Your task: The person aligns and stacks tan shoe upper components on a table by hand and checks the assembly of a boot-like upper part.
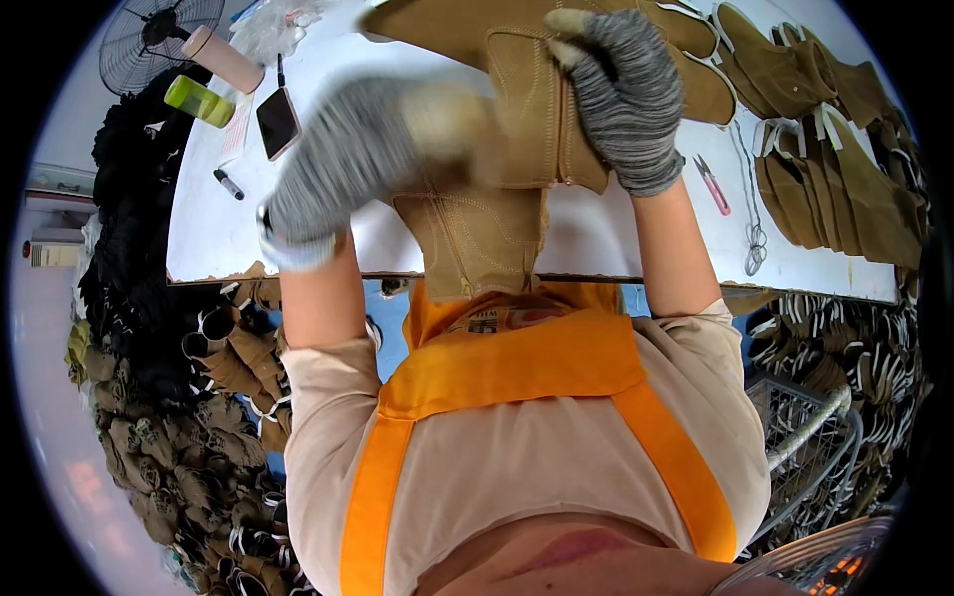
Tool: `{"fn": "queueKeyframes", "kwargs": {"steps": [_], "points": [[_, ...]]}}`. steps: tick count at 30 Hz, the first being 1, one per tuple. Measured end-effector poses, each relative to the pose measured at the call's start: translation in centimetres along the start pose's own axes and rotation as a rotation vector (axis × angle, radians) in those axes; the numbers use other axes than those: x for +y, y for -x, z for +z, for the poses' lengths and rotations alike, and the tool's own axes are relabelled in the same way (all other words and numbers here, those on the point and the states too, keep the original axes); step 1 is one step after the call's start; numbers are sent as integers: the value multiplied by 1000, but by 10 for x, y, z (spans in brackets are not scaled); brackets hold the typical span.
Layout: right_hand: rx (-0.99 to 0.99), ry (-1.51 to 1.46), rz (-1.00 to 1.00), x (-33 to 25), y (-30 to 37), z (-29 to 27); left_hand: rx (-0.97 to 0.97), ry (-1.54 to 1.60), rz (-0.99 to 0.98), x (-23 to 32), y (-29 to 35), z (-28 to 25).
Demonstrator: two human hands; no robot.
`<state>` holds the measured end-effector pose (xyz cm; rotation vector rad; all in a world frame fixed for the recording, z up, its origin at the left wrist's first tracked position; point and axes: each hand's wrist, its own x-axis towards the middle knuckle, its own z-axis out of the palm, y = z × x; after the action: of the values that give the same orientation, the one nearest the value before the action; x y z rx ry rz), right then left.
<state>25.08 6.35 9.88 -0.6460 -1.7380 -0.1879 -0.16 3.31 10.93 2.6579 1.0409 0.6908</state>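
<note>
In front of me is a tan suede boot upper with a zip down its side and stitched seams. My right hand, in a grey knitted glove with pale fingertips, is closed on its right side beside the zip. My left hand, gloved the same way, is at the upper's left side. Motion smears its fingers, so I cannot make out whether they grip anything. Below lies another tan boot upper, also zipped, reaching over the table's near edge.
On the white table at left are a phone, a marker, a green-lidded bottle and a pink tumbler. At right lie pink-handled snips, a cord and stacked boot uppers. Heaped uppers flank the table.
</note>
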Motion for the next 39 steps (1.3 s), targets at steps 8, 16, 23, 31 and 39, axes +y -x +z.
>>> {"fn": "queueKeyframes", "kwargs": {"steps": [8,16,23,31,39], "points": [[-94,-55,-106,-7,-5,6,207,-431,380,-40,-136,24],[-458,46,-41,-24,30,-26,583,205,65,-10,-149,17],[-119,-122,284,-8,48,-31,497,248,35,-4,-145,9],[112,-844,793,11,23,-14,896,42,415,29,-131,7],[606,-793,605,9,6,-25,618,1052,-415,41,-23,75]]}}
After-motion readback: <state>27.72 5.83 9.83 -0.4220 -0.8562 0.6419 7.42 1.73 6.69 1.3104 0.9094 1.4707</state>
